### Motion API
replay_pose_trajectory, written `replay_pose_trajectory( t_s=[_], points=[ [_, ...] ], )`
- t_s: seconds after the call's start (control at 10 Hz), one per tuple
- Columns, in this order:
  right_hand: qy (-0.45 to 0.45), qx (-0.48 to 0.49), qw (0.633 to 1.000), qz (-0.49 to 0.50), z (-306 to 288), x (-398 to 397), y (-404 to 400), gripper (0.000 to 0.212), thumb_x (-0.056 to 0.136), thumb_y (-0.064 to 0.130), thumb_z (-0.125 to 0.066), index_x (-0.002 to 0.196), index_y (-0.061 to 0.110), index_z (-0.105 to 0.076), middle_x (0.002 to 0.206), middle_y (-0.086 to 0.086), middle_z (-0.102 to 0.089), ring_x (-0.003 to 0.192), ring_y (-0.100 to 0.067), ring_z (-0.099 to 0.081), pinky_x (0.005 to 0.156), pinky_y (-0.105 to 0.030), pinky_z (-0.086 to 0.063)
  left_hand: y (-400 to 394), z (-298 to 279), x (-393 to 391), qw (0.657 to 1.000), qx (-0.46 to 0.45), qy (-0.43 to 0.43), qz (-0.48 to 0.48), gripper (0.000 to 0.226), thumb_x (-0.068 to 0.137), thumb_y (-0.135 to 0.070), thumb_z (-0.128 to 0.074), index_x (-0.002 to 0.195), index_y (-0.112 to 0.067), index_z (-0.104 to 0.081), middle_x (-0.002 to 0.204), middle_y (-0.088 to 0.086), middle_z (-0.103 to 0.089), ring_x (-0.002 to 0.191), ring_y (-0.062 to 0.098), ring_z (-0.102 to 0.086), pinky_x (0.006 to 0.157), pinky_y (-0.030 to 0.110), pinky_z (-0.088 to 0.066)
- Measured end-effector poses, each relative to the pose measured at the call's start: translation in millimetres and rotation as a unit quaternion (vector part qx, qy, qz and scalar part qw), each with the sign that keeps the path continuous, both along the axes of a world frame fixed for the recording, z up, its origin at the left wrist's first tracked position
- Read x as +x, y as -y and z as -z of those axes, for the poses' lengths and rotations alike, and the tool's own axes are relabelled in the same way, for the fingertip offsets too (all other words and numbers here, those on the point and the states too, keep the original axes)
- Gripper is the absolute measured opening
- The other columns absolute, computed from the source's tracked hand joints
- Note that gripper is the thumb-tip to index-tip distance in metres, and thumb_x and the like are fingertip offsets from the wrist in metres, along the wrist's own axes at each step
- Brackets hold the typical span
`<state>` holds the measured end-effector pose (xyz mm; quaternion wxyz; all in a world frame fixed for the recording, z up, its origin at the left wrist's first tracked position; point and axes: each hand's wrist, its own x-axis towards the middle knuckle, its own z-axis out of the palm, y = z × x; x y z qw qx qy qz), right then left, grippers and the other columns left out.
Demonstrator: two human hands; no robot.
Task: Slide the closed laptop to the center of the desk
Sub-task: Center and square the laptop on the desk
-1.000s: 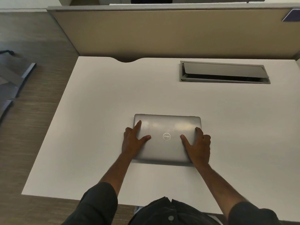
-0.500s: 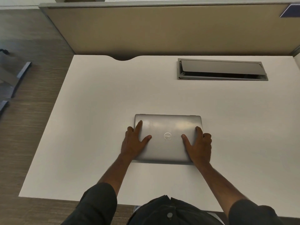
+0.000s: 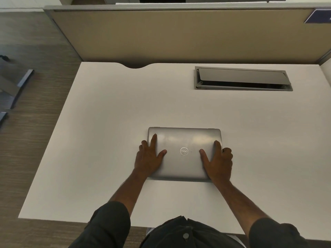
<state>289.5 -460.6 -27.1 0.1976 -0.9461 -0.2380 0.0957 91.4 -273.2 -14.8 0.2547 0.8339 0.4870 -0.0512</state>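
A closed silver laptop [image 3: 184, 140] with a round logo lies flat on the white desk [image 3: 107, 122], roughly midway across it and somewhat nearer the front edge. My left hand [image 3: 148, 157] grips its left side, thumb and index finger on the lid, other fingers curled over the edge. On the opposite side, my right hand [image 3: 219, 161] holds the right edge the same way. Both near corners of the laptop are hidden under my palms.
A grey cable hatch [image 3: 241, 78] with its flap partly raised is set into the desk at the back right. A tan partition panel [image 3: 179, 36] runs along the desk's far edge, with a curved cable notch [image 3: 135, 66] in front of it. Wood-look floor lies to the left.
The laptop and both hands keep the same hold and place on the desk; only the camera view has shifted slightly.
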Motion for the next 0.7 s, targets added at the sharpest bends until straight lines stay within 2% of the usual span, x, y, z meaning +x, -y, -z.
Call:
replay_pose_trajectory(
  t_s=[0.3,0.4,0.6,0.7],
  points=[
    [0.017,-0.015,1.0,-0.007,0,-1,1,0.072,0.085,0.066,-0.062,0.137,0.018,-0.045,0.109,-0.017,-0.047,0.095,-0.04,-0.052,0.074,-0.046,-0.052,9,-6,5,0.998,0.043,-0.048,0.01,0.074,0.096,-0.057,-0.041,0.158,-0.026,-0.013,0.131,0.017,-0.04,0.115,0.036,-0.048,0.093,0.047,-0.048],
    [0.025,-0.006,1.0,-0.016,2,-1,1,0.071,0.086,0.063,-0.063,0.137,0.016,-0.046,0.128,-0.018,-0.044,0.1,-0.042,-0.052,0.08,-0.048,-0.051,7,-8,4,0.996,0.054,-0.063,0.027,0.074,0.097,-0.058,-0.038,0.158,-0.026,-0.012,0.131,0.016,-0.041,0.115,0.035,-0.048,0.093,0.046,-0.046],
    [0.032,0.002,0.999,-0.035,-1,1,-1,0.072,0.089,0.057,-0.065,0.138,0.007,-0.045,0.146,-0.023,-0.039,0.112,-0.046,-0.052,0.091,-0.051,-0.048,6,-13,2,0.994,0.097,-0.047,0.014,0.069,0.098,-0.057,-0.039,0.154,-0.021,-0.026,0.134,0.014,-0.045,0.117,0.033,-0.048,0.092,0.045,-0.046],
    [0.042,0.018,0.997,-0.056,1,2,-4,0.079,0.091,0.051,-0.065,0.146,0.0,-0.04,0.153,-0.027,-0.036,0.132,-0.046,-0.045,0.104,-0.053,-0.043,7,-11,6,0.989,0.145,-0.024,0.012,0.063,0.101,-0.046,-0.039,0.155,-0.015,-0.028,0.151,0.019,-0.038,0.133,0.037,-0.042,0.105,0.049,-0.041]
  ],
)
